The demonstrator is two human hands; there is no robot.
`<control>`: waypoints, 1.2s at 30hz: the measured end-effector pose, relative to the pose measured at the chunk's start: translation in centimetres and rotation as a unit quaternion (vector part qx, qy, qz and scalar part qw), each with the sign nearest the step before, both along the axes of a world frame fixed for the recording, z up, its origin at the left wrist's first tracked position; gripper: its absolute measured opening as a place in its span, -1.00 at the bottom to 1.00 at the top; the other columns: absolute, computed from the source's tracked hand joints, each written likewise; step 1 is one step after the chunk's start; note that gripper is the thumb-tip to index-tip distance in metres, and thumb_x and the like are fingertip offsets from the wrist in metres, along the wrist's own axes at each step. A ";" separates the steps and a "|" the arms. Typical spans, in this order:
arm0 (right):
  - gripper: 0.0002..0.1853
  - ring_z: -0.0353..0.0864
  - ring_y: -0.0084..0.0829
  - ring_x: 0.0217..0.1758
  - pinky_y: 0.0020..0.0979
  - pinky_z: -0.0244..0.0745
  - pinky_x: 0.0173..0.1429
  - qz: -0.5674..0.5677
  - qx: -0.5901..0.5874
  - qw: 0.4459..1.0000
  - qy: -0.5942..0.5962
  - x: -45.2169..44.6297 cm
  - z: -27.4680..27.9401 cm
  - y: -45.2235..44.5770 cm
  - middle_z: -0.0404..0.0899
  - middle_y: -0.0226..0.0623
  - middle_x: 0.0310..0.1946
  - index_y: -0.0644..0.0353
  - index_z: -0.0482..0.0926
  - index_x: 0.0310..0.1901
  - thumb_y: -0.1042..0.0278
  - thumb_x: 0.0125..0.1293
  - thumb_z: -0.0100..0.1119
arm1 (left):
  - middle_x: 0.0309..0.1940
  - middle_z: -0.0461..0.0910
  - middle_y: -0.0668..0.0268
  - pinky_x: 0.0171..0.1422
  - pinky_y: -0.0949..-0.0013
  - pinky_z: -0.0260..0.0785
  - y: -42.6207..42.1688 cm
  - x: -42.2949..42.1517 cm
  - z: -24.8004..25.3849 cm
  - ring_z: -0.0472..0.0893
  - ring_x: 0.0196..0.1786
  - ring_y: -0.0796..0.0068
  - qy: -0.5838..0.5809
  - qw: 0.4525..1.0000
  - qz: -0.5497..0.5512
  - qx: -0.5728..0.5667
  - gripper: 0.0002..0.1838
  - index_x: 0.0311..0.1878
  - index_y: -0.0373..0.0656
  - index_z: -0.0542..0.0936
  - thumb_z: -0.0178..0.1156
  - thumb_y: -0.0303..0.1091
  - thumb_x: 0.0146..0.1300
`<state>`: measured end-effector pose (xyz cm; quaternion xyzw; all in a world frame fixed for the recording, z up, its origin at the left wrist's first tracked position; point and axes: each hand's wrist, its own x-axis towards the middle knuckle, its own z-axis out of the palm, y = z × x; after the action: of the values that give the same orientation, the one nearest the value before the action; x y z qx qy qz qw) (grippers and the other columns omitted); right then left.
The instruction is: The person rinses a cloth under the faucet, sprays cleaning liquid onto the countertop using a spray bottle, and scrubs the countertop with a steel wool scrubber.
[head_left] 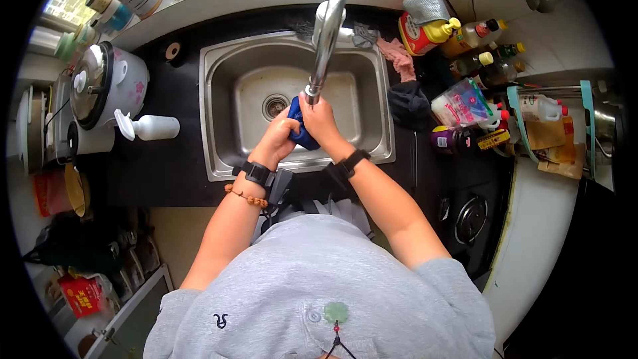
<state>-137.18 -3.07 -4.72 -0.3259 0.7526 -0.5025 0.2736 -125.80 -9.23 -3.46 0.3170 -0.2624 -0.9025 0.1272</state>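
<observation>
Over the sink (207, 110), both hands grip a bunched dark blue cloth (302, 135). My left hand (279, 135) has its fingers curled around the cloth's left side. From the right, my right hand (321, 122) closes on the same cloth, its upper part right at the spout of the chrome faucet (329, 33). Whether water is running cannot be made out. Part of the cloth is hidden by the fingers. Below and left of the hands, the metal drain (274, 106) shows in the basin.
A white spray bottle (158, 127) lies on the dark counter at left, beside a rice cooker (126, 83). Right of the sink are a pink rag (397, 58), a black cloth (409, 103), a yellow-topped detergent bottle (425, 32) and several other bottles. A gas burner (471, 219) sits lower right.
</observation>
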 end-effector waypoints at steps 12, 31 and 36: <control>-0.49 0.64 -0.08 0.01 -0.15 0.50 0.03 0.033 0.066 0.980 0.186 -4.5 -5.0 1.2 0.63 0.02 -0.05 0.23 0.57 0.01 -0.15 0.47 0.11 | 0.20 0.55 0.17 0.31 0.41 0.46 -0.3 0.7 0.8 0.59 0.21 0.35 0.069 0.997 0.029 0.021 -0.08 0.45 -0.31 0.34 -0.10 -0.74 -0.20; -0.66 0.68 0.10 -0.28 -0.03 0.53 -0.19 -0.050 0.043 0.981 0.181 -1.7 0.3 -0.8 0.70 -0.03 -0.36 0.24 0.63 -0.20 0.06 0.45 0.17 | 0.20 0.57 0.30 0.29 0.22 0.39 1.1 -1.5 0.3 0.55 0.19 0.42 -0.005 0.998 0.030 0.047 -0.54 0.36 -0.11 0.45 -0.20 -0.06 0.63; -0.65 0.68 0.11 -0.23 -0.01 0.52 -0.13 -0.004 0.096 0.994 0.048 -1.4 2.0 -0.6 0.70 0.01 -0.36 0.24 0.62 -0.14 0.06 0.48 0.10 | 0.18 0.60 0.27 0.37 0.23 0.35 1.4 -2.5 0.3 0.56 0.18 0.39 0.061 0.993 0.074 0.065 -0.55 0.34 -0.12 0.45 -0.21 -0.08 0.63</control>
<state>-138.59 -3.69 -2.68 -0.3187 0.8111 -0.4129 0.2649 -128.30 -7.82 -3.19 0.2872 -0.1708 -0.9234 0.1888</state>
